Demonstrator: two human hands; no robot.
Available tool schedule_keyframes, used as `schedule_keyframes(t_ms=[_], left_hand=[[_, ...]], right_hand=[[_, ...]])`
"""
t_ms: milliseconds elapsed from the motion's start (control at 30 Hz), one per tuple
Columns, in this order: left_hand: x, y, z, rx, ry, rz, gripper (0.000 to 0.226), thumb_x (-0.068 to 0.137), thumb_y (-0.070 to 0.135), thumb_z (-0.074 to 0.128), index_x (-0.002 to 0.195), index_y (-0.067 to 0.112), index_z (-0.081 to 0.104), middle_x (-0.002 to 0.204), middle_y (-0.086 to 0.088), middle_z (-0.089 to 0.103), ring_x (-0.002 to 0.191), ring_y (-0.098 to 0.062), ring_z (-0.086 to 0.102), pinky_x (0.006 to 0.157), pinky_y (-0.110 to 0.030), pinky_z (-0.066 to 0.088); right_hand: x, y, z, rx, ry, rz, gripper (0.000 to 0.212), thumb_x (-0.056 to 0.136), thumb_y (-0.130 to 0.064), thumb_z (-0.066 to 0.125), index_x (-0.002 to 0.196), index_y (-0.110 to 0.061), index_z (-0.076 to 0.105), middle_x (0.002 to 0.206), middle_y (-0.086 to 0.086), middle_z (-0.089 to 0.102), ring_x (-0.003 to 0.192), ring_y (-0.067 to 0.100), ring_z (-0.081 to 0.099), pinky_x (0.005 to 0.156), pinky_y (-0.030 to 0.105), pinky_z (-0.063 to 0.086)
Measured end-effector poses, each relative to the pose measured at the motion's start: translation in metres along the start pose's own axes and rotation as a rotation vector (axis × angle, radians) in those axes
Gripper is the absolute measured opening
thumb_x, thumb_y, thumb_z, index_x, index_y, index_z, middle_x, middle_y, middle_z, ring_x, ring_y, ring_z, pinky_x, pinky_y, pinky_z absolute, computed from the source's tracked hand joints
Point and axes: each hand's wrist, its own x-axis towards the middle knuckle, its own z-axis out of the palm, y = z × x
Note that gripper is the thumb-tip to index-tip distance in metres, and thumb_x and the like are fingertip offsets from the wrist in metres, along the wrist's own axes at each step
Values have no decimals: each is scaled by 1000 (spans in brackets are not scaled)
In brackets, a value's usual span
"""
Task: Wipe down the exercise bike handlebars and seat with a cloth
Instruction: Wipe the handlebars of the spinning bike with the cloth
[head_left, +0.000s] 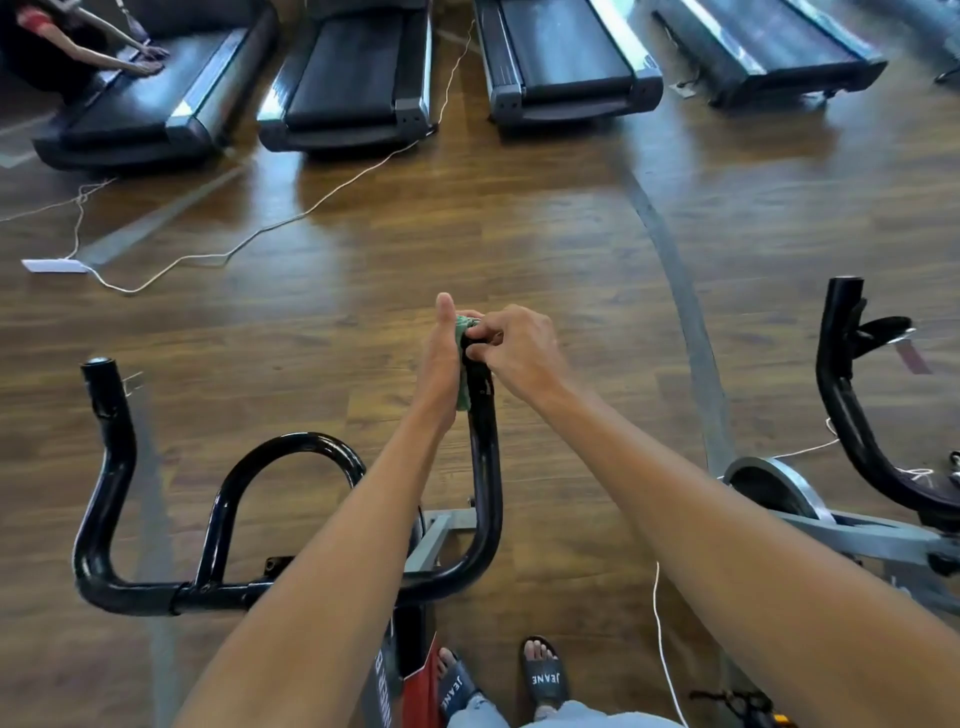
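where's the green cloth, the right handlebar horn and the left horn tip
green cloth (462, 332), head view, folded part by the thumb
right handlebar horn (485, 447), head view, mid tube
left horn tip (100, 365), head view, end cap

I see a glossy brown wood-plank floor (519, 234). Four treadmills (358, 83) stand in a row along its far edge, a white cord (291, 221) trails across the boards, and a white power strip (54, 266) lies at left.
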Motion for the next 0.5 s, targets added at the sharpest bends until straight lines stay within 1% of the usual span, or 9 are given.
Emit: schedule_keyframes(t_ms=[67,100,200,233,333,367,400,467,500], left_hand=[[-4,-9,5,-5,60,5,61,98,65,34,73,19,66,66,-1,58,62,-16,53,57,-33,40],[-11,-22,4,-18,79,-13,61,97,66,36,74,20,68,67,-2,59,62,-18,55,57,-34,42],[-26,-46,-1,-68,35,-63,70,96,69,34,94,9,71,74,-12,67,62,-27,62,55,-34,51],[-23,-41,0,-48,56,-65,70,98,66,32,94,7,70,72,-11,67,60,-26,63,54,-32,52],[-4,-19,8,8,202,-13,63,100,61,34,76,11,64,58,2,58,56,-13,57,52,-28,45],[-2,-18,10,17,240,-10,62,100,60,35,72,12,63,56,5,57,54,-11,56,52,-27,45],[-6,-23,10,21,256,-20,63,100,59,35,69,13,64,55,4,59,53,-12,58,52,-28,47],[-25,-48,8,41,227,-74,69,99,65,33,68,15,68,59,-5,65,53,-21,61,54,-34,50],[-41,-58,7,54,214,-127,73,97,69,32,69,12,69,61,-10,66,52,-25,61,54,-36,49]], right_hand=[[-2,4,3,35,12,-11,18,87,-16,73,105,-15,78,96,-3,58,94,16,59,77,24,41],[-2,6,5,54,16,-20,17,87,-16,74,103,-15,78,93,-6,55,89,14,57,77,26,44],[-1,9,7,95,27,-29,16,85,-16,76,101,-15,79,90,-9,54,83,10,56,81,29,49],[0,9,7,99,34,-29,16,84,-16,76,100,-16,79,89,-9,54,84,11,57,81,30,50],[4,10,8,73,27,-17,15,84,-17,77,98,-17,79,89,-9,55,91,14,59,81,31,51],[5,10,8,68,20,-11,14,84,-18,78,98,-17,79,89,-10,55,93,15,60,80,31,52],[6,9,7,64,15,-9,14,83,-18,78,97,-18,79,87,-12,54,95,15,60,80,31,52],[10,7,5,50,1,-1,14,80,-18,80,93,-20,80,81,-15,52,96,14,61,85,31,51],[12,6,4,47,-14,11,14,78,-17,80,91,-21,80,79,-16,53,96,14,62,88,32,51]])
